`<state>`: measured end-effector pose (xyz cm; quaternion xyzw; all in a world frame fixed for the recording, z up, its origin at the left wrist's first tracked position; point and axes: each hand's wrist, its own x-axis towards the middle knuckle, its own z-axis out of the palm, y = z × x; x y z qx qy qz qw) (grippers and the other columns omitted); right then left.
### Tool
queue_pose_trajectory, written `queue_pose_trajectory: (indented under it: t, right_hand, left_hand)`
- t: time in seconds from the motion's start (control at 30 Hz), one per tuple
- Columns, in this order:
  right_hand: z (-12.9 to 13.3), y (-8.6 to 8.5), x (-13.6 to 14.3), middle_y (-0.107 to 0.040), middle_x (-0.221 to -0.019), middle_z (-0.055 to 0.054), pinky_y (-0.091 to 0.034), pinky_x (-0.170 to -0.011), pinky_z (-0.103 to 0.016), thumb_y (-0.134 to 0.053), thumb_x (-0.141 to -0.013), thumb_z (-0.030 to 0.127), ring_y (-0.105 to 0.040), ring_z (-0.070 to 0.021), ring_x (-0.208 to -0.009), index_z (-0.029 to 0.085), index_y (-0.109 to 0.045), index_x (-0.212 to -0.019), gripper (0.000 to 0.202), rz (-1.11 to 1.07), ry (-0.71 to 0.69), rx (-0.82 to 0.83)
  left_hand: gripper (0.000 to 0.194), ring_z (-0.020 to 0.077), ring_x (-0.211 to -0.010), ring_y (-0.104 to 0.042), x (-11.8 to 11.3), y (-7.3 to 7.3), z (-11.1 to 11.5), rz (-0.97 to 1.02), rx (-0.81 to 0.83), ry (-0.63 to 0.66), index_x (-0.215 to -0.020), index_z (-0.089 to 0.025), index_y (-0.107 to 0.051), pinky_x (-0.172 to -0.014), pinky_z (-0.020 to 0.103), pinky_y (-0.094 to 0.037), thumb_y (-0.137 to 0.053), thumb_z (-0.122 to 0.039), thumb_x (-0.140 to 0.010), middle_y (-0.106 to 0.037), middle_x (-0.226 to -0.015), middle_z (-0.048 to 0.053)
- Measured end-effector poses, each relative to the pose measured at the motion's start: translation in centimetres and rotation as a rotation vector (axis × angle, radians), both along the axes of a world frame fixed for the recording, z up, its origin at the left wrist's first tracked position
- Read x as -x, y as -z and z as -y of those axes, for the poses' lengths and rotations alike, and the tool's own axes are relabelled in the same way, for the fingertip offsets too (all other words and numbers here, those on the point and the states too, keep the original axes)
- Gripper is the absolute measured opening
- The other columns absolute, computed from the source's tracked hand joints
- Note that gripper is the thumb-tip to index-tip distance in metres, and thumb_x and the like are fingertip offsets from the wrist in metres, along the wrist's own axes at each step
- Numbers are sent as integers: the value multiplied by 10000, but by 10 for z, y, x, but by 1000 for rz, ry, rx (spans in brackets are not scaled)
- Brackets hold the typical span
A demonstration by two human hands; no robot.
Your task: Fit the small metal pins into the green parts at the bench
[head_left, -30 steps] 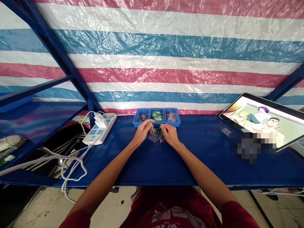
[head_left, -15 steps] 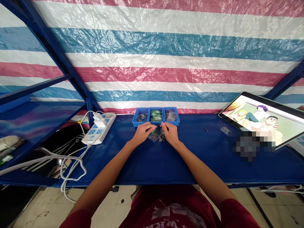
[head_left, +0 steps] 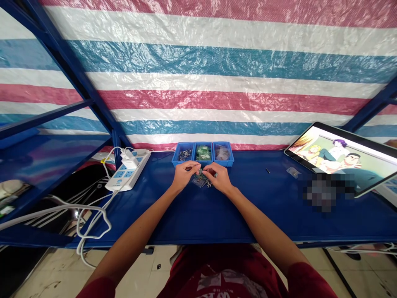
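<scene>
My left hand [head_left: 185,175] is closed in a pinch in front of the blue bins, its fingertips at a small greenish item too small to make out. Close beside it, my right hand [head_left: 218,177] is also pinched, with a bit of green showing by its fingers. Beneath the hands, small metal pins [head_left: 209,183] and a clear plastic bag [head_left: 198,181] lie on the blue table. The left bin holds metal pins [head_left: 185,155], the middle one green packets [head_left: 204,152], and the right one clear bags [head_left: 221,153].
A white power strip [head_left: 127,171] with cables lies at the left. At the right are a tablet [head_left: 341,155] showing a cartoon, a small clear packet [head_left: 293,172], a single pin [head_left: 268,170] and a blurred patch. Striped sheeting [head_left: 217,99] hangs behind the table.
My right hand has moved slightly left and turned, its fingers now nearer my left fingertips. The left hand has shifted a little. The picture on the tablet has changed.
</scene>
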<state>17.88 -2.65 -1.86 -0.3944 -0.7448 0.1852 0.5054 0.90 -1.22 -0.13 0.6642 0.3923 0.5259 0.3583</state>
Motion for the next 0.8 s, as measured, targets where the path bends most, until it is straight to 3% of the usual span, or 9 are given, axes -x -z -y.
queue_pose_trajectory:
  t: [0.17,0.27,0.47,0.67,0.8]
  right_hand:
    - [-1,1,-1,-616,-731,-36,-445,-621,-267,-480,-920,401,-559,-153,-640,201,-635,-802,279,12,9,-3]
    - [-3,3,-2,-625,-740,-36,-441,-632,-267,-430,-940,389,-576,-159,-657,199,-614,-840,284,7,51,24]
    - [-5,5,-2,-594,-627,-9,-426,-608,-258,-384,-955,402,-576,-161,-620,199,-594,-826,319,30,79,66]
    - [-4,3,-2,-616,-663,-18,-419,-601,-255,-378,-959,418,-588,-159,-621,199,-610,-848,337,46,67,61]
    - [-3,1,-2,-626,-688,-28,-421,-599,-258,-362,-961,414,-590,-163,-622,186,-625,-920,350,5,119,66]
  left_hand:
    - [259,127,-550,-597,0,0,-1,47,30,20,-758,-134,-697,-552,239,-488,-695,-393,-764,-659,-608,25]
    - [281,151,-612,-634,0,2,-3,62,62,44,-817,-140,-718,-577,257,-518,-740,-398,-707,-702,-701,47]
    - [297,177,-678,-653,1,4,-4,38,66,61,-804,-142,-735,-628,288,-547,-765,-404,-666,-728,-803,77]
    - [252,176,-733,-652,-1,3,-2,12,-6,21,-852,-153,-723,-621,262,-524,-689,-388,-769,-715,-856,71]
    - [199,181,-791,-643,2,-4,2,-130,-218,-137,-869,-178,-730,-686,277,-512,-644,-352,-825,-701,-898,65]
